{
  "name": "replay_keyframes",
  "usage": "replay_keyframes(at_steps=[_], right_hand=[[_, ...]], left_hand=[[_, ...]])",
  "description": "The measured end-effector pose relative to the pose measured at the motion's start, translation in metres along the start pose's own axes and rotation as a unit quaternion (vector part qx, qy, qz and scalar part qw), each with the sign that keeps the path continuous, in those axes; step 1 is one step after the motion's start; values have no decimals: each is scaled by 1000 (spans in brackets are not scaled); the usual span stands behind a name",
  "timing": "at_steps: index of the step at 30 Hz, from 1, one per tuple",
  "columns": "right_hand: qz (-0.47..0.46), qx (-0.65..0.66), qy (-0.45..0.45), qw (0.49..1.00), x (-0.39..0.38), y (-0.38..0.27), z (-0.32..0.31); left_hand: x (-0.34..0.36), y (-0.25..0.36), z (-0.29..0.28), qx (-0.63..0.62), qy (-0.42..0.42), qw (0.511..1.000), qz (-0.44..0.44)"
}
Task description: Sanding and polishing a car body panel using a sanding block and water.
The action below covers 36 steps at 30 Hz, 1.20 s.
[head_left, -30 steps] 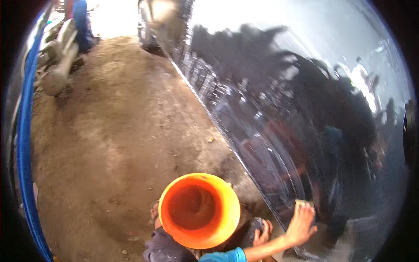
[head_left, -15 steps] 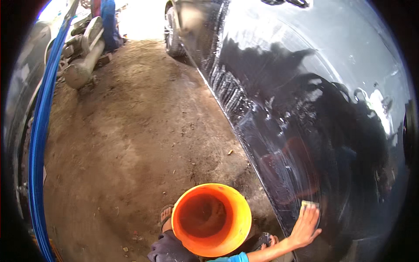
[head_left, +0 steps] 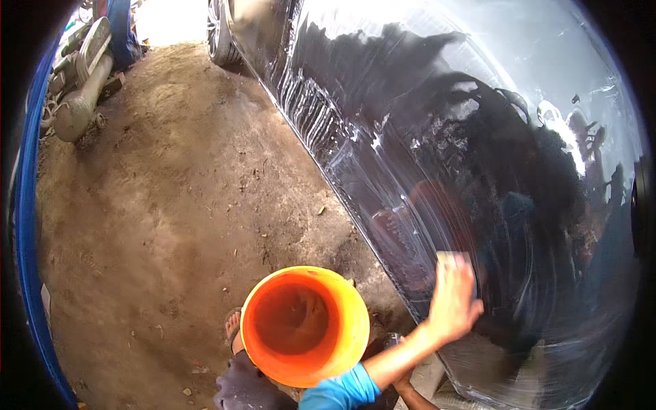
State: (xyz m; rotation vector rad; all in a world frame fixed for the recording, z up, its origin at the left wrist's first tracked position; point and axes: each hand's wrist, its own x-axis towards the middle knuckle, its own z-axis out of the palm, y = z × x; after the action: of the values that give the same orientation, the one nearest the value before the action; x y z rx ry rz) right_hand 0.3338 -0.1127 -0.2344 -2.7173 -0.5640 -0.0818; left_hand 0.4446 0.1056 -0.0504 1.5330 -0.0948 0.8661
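With a small pale pad under its fingertips, my left hand presses flat on the wet black car panel. The hand is blurred by motion, and its fingers cover most of the pad, so I cannot tell the pad's kind. Whitish streaks and wet smears mark the panel around it. Below the left forearm shows part of a bare limb, seemingly my right forearm; its hand is hidden. An orange bucket with murky liquid stands left of my left arm.
Brown dirt ground lies left of the car. A blue strap or cloth edge runs down the far left. Metal parts lie at the back left. A car wheel stands farther off. My sandalled foot is beside the bucket.
My left hand has moved up along the panel with the pad. The whole view has shifted, so the bucket and car appear farther left and higher. The bare limb below has come into view.
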Motion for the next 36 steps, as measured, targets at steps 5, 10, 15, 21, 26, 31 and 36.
replay_keyframes(at_steps=[5, 10, 15, 21, 26, 31, 36], right_hand=[[43, -15, -15, 999, -7, -33, -21], [32, 24, -24, 999, 2, -23, -8], [6, 11, -42, 999, 11, 16, 14], [33, -6, -25, 999, 15, -47, -14], [-5, 4, -26, 1000, 16, -4, 7], [37, -30, -24, 999, 11, -35, -5], [33, 1, -25, 999, 2, -56, -10]], left_hand=[[173, -60, -160, 69, 303, 950, -30], [51, -1, -37, 87, 165, 981, -43], [11, 10, 3, 24, 55, 998, 7], [160, -71, -147, 14, 306, 951, -31], [-3, -3, 9, -15, 118, 992, -50], [62, -39, -47, 80, 194, 975, -72], [140, -119, -187, -19, 255, 967, -10]])
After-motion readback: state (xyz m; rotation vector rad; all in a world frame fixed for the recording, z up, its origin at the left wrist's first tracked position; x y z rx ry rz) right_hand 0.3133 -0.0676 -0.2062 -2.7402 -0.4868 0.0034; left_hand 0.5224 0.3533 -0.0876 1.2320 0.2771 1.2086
